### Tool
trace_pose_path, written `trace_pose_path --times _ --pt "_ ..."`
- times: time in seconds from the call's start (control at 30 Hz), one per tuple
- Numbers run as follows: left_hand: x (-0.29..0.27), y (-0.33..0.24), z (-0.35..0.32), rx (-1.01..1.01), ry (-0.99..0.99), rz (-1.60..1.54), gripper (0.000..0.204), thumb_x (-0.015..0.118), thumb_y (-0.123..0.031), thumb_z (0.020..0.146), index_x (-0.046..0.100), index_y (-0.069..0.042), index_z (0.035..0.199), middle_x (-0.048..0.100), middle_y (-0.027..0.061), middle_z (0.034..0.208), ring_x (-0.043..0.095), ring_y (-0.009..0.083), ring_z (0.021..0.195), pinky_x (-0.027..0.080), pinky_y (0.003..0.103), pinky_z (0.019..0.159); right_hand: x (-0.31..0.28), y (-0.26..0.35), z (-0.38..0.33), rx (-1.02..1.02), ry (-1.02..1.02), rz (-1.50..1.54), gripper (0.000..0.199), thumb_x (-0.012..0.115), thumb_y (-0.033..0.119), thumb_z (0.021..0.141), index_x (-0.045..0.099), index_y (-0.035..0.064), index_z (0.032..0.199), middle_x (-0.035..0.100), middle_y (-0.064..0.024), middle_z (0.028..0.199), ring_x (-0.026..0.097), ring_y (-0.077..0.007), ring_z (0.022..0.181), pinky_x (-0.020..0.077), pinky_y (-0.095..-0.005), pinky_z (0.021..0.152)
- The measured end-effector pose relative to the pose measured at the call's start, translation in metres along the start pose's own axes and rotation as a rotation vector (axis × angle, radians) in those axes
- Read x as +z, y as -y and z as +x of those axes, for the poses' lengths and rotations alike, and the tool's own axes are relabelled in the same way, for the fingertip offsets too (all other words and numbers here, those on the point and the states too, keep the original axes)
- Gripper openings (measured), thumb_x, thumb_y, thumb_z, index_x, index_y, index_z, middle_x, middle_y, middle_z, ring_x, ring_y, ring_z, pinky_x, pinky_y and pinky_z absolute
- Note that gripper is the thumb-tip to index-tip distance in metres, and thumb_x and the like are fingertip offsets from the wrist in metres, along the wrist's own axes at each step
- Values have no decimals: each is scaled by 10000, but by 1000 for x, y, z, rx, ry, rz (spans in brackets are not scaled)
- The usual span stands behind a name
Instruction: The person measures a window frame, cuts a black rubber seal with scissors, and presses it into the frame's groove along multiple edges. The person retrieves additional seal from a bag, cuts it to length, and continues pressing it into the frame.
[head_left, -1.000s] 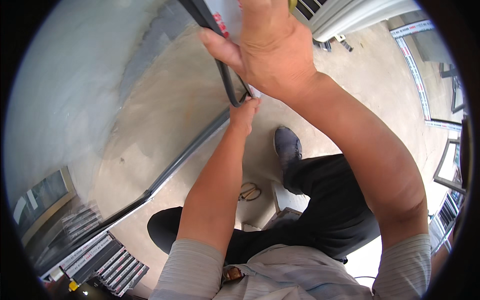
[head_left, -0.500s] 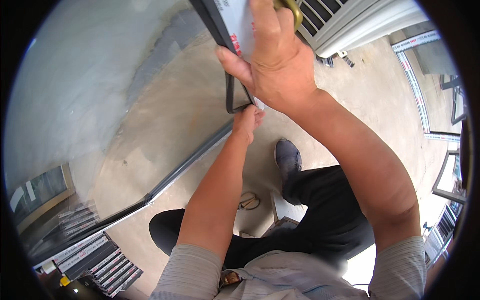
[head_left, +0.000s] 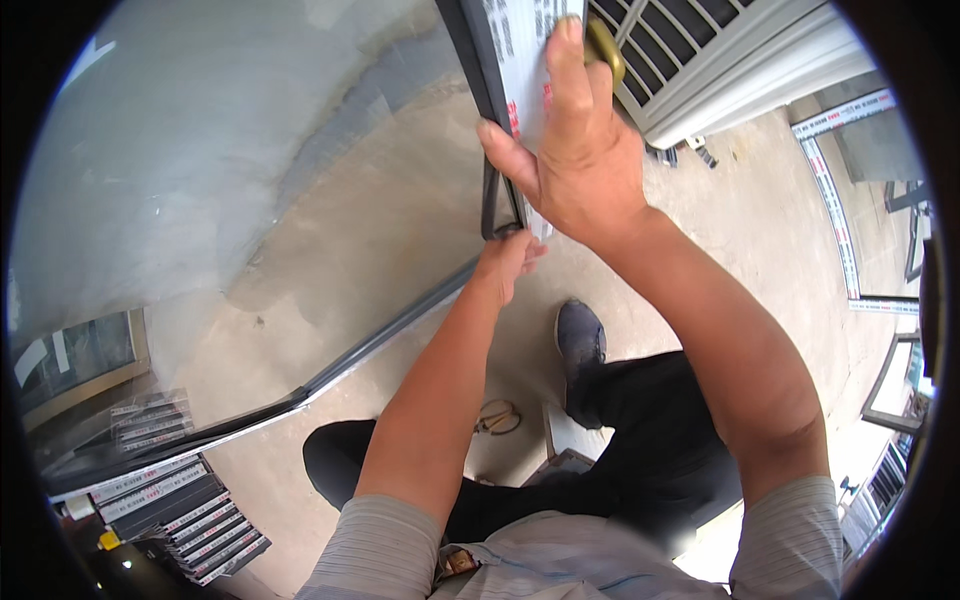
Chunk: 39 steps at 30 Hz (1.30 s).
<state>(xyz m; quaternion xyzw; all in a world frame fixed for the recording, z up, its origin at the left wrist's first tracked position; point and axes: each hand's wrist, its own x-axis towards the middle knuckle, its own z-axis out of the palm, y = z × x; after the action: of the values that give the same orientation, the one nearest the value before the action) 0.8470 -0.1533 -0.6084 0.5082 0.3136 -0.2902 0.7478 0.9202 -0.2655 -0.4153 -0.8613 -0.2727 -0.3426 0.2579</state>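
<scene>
A large glass pane (head_left: 330, 190) spans the left, bordered by a frame profile (head_left: 528, 70) with white printed film. Black rubber seal strip (head_left: 466, 50) runs down the inner side of this profile, and a loop (head_left: 489, 200) of it stands away near the corner. My right hand (head_left: 592, 165) grips the profile, its thumb over the seal strip and its fingers along the outer side by a brass-coloured handle (head_left: 606, 52). Below it, my left hand (head_left: 508, 262) is closed at the corner, around the seal strip's lower end; its fingertips are partly hidden.
Scissors (head_left: 498, 417) lie on the floor near my left knee. Film-wrapped profiles (head_left: 190, 520) are stacked at the lower left. A white louvred unit (head_left: 720, 60) stands at the upper right. More frames (head_left: 835, 200) rest along the right side.
The frame and both hands sit farther right and lower in the picture, along with the surroundings. My right fingertips now show at the top. Both hands keep their places on the frame.
</scene>
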Motion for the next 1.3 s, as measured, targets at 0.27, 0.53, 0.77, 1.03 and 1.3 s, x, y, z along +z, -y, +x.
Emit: trace_pose_path --times 0.27,0.53,0.77,1.03,1.3 --pt "13 -5 -4 63 -99 68 272 573 -143 919 579 10 1144 671 106 1054 746 203 932 530 337 730 10 5 -2 45 -4 43 1182 856 324 831 26 113 1646 476 -226 1034 598 -382 682 496 -474 489" --pt "15 -26 -47 123 -11 -52 351 640 -236 926 648 21 1166 730 101 1102 723 203 1008 533 326 815 2 1 -8 74 34 47 1188 844 318 851 -17 161 1655 469 -220 1084 614 -388 775 518 -469 532" --pt "15 -33 -43 71 -8 -185 316 626 -198 911 660 27 1131 738 106 1047 748 210 960 547 334 820 2 7 -3 46 41 -55 1078 794 326 911 45 -18 1606 512 -275 1303 620 -384 1002 587 -415 704" --pt "25 -40 -52 120 18 -255 330 636 -256 976 647 2 1181 714 95 1163 676 202 1097 527 370 966 6 4 -5 53 23 -15 1156 818 356 875 -7 133 1654 472 -217 1109 633 -399 824 538 -453 548" --pt "24 -56 -93 165 30 -54 322 599 -235 999 646 37 1166 724 118 1131 700 228 1119 537 370 963 -3 2 -3 41 54 -18 1107 798 333 901 12 41 1624 505 -252 1187 622 -384 877 549 -443 593"
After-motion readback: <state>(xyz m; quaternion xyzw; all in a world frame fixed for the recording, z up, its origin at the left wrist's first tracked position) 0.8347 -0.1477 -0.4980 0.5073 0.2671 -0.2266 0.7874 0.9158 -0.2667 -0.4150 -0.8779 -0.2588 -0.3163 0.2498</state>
